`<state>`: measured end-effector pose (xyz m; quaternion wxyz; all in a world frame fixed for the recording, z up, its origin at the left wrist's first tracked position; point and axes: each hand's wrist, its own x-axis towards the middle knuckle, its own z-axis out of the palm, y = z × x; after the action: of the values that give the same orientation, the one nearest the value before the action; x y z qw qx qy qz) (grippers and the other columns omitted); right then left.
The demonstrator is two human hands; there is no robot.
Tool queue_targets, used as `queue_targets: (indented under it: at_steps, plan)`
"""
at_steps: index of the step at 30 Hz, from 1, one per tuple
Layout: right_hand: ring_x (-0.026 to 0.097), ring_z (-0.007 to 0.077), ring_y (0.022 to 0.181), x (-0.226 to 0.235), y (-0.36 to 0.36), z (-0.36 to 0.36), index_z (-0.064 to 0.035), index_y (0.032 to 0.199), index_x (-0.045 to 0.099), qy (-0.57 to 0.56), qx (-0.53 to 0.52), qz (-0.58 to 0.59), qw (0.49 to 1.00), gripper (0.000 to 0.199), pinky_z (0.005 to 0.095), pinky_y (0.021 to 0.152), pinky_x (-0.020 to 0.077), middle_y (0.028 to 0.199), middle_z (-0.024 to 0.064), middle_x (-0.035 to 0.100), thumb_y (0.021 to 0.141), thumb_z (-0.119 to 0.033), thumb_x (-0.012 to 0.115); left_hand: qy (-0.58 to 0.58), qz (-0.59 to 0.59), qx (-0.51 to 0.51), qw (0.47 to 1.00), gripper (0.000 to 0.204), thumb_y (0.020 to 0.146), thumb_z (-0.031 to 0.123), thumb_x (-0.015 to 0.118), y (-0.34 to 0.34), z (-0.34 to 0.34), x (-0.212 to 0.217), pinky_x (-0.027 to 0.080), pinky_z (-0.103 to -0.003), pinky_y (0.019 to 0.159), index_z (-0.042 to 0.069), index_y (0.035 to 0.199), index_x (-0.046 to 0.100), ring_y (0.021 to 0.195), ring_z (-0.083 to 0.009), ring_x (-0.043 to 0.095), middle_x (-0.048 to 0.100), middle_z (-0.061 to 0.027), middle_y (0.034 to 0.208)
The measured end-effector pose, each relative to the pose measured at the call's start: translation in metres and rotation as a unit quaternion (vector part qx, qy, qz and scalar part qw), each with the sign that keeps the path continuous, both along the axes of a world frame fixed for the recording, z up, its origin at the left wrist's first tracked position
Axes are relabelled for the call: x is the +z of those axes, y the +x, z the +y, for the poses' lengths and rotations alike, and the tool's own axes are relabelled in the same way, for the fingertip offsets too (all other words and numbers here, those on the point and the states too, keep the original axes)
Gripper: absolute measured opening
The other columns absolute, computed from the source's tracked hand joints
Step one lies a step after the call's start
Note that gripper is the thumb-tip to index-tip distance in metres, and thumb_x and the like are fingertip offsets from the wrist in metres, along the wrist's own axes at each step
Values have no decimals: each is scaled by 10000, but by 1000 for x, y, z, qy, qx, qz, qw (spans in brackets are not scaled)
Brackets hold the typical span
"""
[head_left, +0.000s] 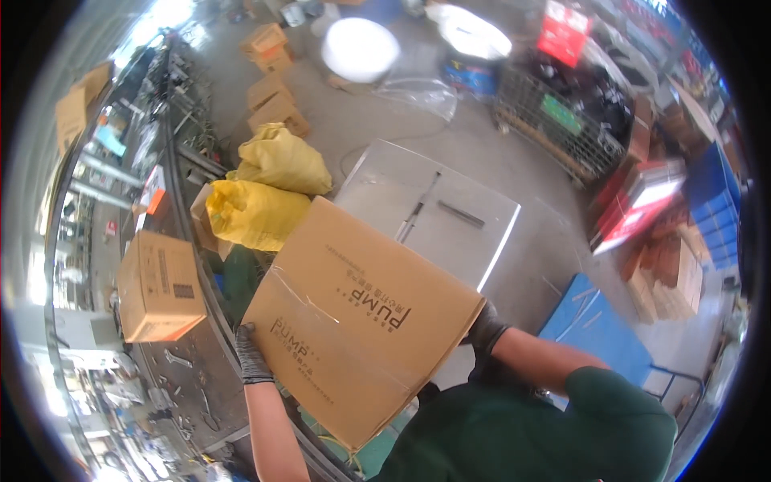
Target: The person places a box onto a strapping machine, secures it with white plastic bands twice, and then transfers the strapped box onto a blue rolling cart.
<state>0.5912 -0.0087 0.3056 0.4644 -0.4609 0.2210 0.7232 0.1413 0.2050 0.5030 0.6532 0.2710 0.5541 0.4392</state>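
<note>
dark green shirt cloth (530, 434) is filling the lower right of the frame, nearest the camera. beyond it, a flat-looking cardboard carton (353, 321) is spanning the lower centre, tilting across the frame with layered edges showing at its lower right side. above it, a silver tabletop (482, 193) is lying partly covered from view. judging by this, handling the carton well is calling for even support from 2 opposite sides, holding the layers together and the lower corner clear of the bench edge at the lower left. at the carton's left edge, the left hand (253, 355), wearing a grey glove, is gripping with its fingers closing narrowly round the board. at the right corner, the right hand (487, 331), in a dark glove, is touching the carton; its fingers are hiding behind the board, so i cannot tell how far they are spreading.
</note>
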Motion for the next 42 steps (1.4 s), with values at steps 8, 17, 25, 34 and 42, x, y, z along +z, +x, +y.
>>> queue_targets:
  at_steps: [8,17,25,34,42]
  plan:
    - [501,357,1215,-31,108,18,-164,1258,590,-29,-57,55,996,511,686,1012,313,1301,119,587,871,-496,558,75,-19,-43,996,764,756,382,700,165,-22,29,571,-438,839,-28,1358,467,1026,-325,652,629,-183,1197]
    - [654,274,979,39,185,67,-103,1118,635,49,-77,-12,996,392,459,869,536,1078,94,686,907,-419,542,90,-19,81,992,633,764,309,677,179,-15,-31,552,-425,876,-24,1284,535,1021,-314,653,649,-169,1164]
    - [639,276,1020,26,205,78,-96,1148,625,124,24,-67,990,391,459,905,517,1118,93,675,924,-400,522,165,69,145,973,377,830,177,668,227,-21,-23,472,-320,872,91,1182,562,976,-153,560,605,-45,1075]
    - [621,277,1066,18,205,87,-88,1181,614,212,207,-206,933,391,460,944,494,1163,92,661,945,-378,499,138,85,27,986,585,779,130,773,212,-19,2,474,-342,965,8,1298,531,1100,-221,583,618,-126,1184]
    - [605,279,1107,30,198,80,-82,1210,604,336,527,-773,108,393,460,980,475,1202,91,649,962,-359,479,127,-30,169,977,657,863,197,737,228,-78,-18,430,-346,1043,-43,1390,427,1212,-253,537,564,-173,1323]
